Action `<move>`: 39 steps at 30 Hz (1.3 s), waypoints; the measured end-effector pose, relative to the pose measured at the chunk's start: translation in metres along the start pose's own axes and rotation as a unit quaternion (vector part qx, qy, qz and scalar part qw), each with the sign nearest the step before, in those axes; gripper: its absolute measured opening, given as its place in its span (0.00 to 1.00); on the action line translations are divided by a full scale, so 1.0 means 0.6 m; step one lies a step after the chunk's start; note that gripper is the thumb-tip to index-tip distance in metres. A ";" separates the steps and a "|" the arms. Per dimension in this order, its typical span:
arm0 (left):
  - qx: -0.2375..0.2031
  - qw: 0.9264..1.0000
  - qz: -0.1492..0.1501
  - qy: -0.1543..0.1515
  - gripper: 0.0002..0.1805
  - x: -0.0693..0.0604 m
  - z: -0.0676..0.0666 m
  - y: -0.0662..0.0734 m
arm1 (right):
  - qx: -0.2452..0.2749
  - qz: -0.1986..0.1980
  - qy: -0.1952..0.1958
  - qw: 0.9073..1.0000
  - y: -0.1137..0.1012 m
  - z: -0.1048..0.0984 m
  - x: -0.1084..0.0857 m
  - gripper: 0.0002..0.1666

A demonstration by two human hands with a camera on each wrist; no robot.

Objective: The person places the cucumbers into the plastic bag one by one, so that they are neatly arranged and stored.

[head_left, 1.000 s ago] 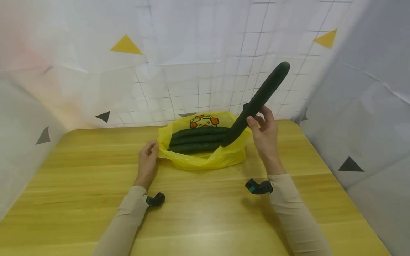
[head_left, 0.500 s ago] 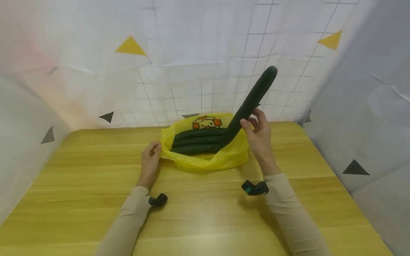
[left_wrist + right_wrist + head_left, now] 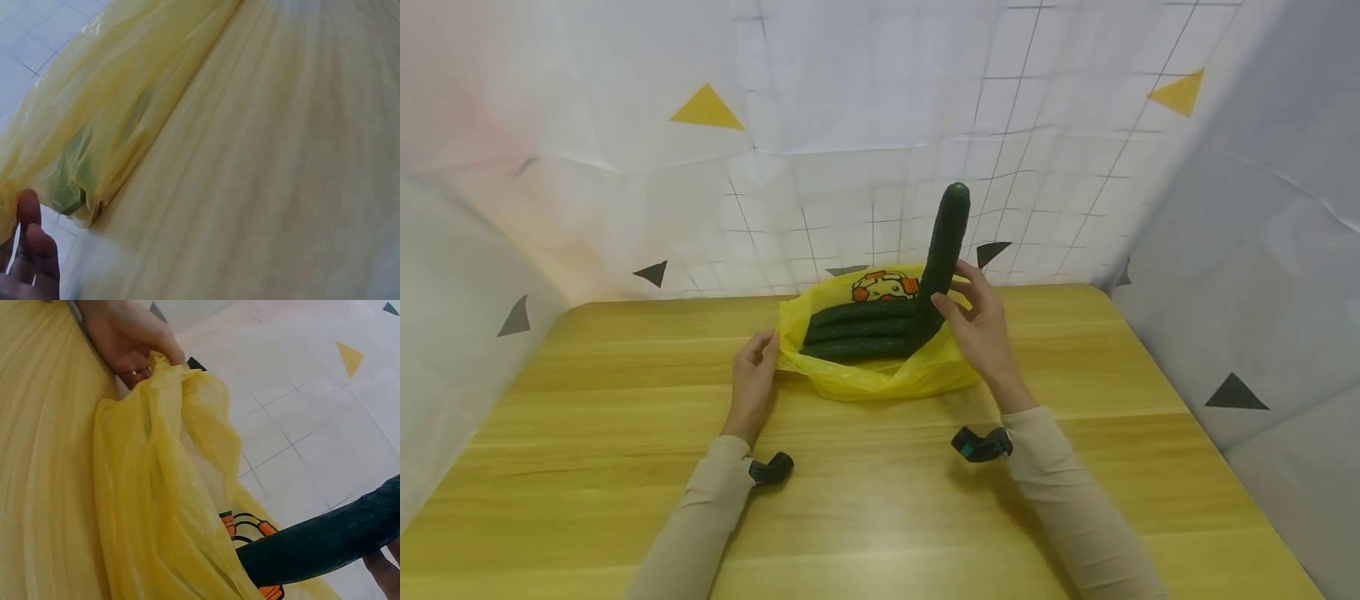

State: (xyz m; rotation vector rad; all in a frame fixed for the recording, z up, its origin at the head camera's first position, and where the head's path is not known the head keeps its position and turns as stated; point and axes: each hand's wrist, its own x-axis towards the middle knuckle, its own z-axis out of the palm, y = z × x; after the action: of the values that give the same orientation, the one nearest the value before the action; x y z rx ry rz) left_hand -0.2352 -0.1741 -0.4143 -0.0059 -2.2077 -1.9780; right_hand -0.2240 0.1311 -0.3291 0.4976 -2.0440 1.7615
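Observation:
A yellow plastic bag (image 3: pixel 891 385) with a cartoon print lies on the table, its mouth spread open. Inside it several dark green cucumbers (image 3: pixel 861 329) lie side by side. My left hand (image 3: pixel 754 379) pinches the bag's left edge; the right wrist view also shows this left hand (image 3: pixel 134 340) holding bunched plastic. With thumb and fingers, my right hand (image 3: pixel 981 329) grips another cucumber (image 3: pixel 946 233) around its middle. That cucumber stands steeply tilted, its lower end inside the bag by the others. In the left wrist view, the bag (image 3: pixel 119 94) hides most of its contents.
The wooden table (image 3: pixel 865 500) stretches around the bag on all sides. A white grid-printed sheet (image 3: pixel 865 192) hangs behind its back edge. More sheeting (image 3: pixel 1285 275) stands along the right side. Small black cameras (image 3: pixel 771 469) are strapped to both wrists.
My right hand has moved left and slightly down with its cucumber, which has swung more upright and whose lower end now sits in the bag. The left hand keeps its hold.

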 end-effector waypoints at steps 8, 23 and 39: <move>-0.008 1.000 -0.001 0.004 0.16 0.010 -0.002 -0.022 | -0.049 0.006 -0.024 0.999 -0.003 0.008 -0.006 0.29; -0.007 1.000 -0.003 0.011 0.13 0.011 -0.002 -0.024 | -0.134 -0.103 -0.068 0.983 0.047 0.008 -0.005 0.28; 0.002 1.000 0.011 0.025 0.13 -0.001 -0.001 0.000 | -0.253 -0.105 -0.115 0.955 0.056 0.008 -0.008 0.26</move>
State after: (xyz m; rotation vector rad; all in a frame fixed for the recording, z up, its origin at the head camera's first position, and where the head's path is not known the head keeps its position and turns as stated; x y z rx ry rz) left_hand -0.2343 -0.1744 -0.4145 0.0211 -2.1701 -1.9417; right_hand -0.2372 0.1316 -0.3608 0.7452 -2.3853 1.0387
